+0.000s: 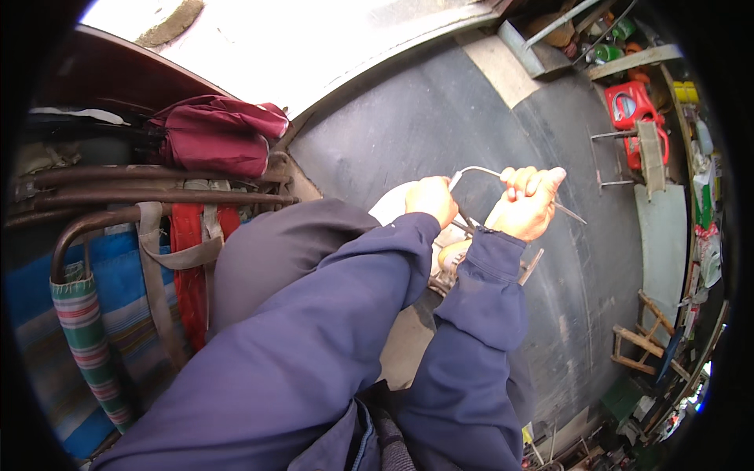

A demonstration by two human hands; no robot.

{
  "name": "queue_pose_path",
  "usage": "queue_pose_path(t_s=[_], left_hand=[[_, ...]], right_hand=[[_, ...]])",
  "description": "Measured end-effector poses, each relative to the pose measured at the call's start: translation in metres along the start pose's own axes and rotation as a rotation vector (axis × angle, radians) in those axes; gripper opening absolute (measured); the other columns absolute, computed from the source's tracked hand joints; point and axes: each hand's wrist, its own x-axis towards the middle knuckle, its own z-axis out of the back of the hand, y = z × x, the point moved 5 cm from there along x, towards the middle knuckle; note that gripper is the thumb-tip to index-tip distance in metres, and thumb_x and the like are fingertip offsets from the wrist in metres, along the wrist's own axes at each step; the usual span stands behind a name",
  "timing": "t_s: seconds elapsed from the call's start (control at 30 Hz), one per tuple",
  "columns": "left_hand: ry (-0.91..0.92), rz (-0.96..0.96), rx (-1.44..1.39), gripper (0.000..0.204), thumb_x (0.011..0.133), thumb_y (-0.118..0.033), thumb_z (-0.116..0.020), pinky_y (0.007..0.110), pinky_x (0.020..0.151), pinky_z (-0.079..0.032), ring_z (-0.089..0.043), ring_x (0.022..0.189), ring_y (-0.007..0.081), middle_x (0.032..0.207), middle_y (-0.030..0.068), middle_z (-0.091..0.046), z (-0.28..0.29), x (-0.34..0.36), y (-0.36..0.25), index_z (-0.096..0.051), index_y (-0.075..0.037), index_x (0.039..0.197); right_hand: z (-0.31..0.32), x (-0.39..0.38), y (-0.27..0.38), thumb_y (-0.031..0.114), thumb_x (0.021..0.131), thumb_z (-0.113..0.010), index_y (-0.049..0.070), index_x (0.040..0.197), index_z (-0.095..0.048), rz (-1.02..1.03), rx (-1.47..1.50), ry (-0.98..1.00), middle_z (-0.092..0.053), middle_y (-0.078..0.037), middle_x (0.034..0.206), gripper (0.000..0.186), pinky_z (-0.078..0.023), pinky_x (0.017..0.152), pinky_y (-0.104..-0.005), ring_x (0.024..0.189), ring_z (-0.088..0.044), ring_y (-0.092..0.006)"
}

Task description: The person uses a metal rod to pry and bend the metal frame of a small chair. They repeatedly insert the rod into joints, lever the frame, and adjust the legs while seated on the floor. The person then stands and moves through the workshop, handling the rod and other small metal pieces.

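Observation:
A thin, curved grey rod or cable [477, 169] arches between my two hands, above my lap. My left hand [430, 198] is closed in a fist at its pale end. Wrapped round the other end, my right hand [528, 200] has its thumb pointing outward; a thin straight piece [571, 213] sticks out past it to the right. Whether that is the same rod I cannot tell. Below the hands is a metal stand or frame [448, 279], partly hidden by my sleeves. Something pale [390, 202] shows beside my left hand.
Folded brown-framed chairs [157, 195] with striped fabric stand close on my left, under a maroon bag [216, 133]. On the right are a red plastic jug [626, 104], a small wooden stool [638, 343] and a crowded shelf [691, 188]. Dark floor sheeting [400, 102] lies ahead.

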Motion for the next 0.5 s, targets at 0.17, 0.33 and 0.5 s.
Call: queue_pose_path(t_s=[0.17, 0.33, 0.5], left_hand=[[-0.041, -0.037, 0.007, 0.022, 0.077, -0.011, -0.066, 0.044, 0.084, -0.056, -0.072, 0.091, 0.0383, 0.092, 0.0217, -0.073, -0.006, 0.002, 0.005, -0.076, -0.006, 0.096], [-0.005, -0.052, 0.017, 0.022, 0.076, -0.013, -0.069, 0.045, 0.085, -0.056, -0.072, 0.092, 0.0383, 0.092, 0.0204, -0.074, -0.003, -0.003, 0.002, -0.077, -0.009, 0.095], [0.029, -0.017, 0.023, 0.026, 0.081, -0.014, -0.065, 0.044, 0.084, -0.056, -0.072, 0.093, 0.0365, 0.097, 0.0192, -0.075, 0.001, -0.003, -0.001, -0.077, -0.010, 0.103]], right_hand=[[0.003, -0.028, -0.003, 0.045, 0.105, -0.054, 0.012, 0.068, -0.033, 0.070, -0.032, -0.041, -0.033, 0.000, 0.063, 0.054, -0.034, 0.066, -0.0299, 0.062, -0.034, -0.0136], [0.000, -0.025, 0.005, 0.047, 0.104, -0.056, 0.013, 0.067, -0.033, 0.070, 0.000, -0.002, -0.033, 0.001, 0.062, 0.055, -0.035, 0.064, -0.0300, 0.061, -0.033, -0.0124], [-0.002, 0.003, 0.003, 0.045, 0.105, -0.055, 0.014, 0.065, -0.033, -0.029, -0.006, 0.016, -0.033, 0.002, 0.059, 0.055, -0.040, 0.061, -0.0312, 0.056, -0.032, -0.0116]])
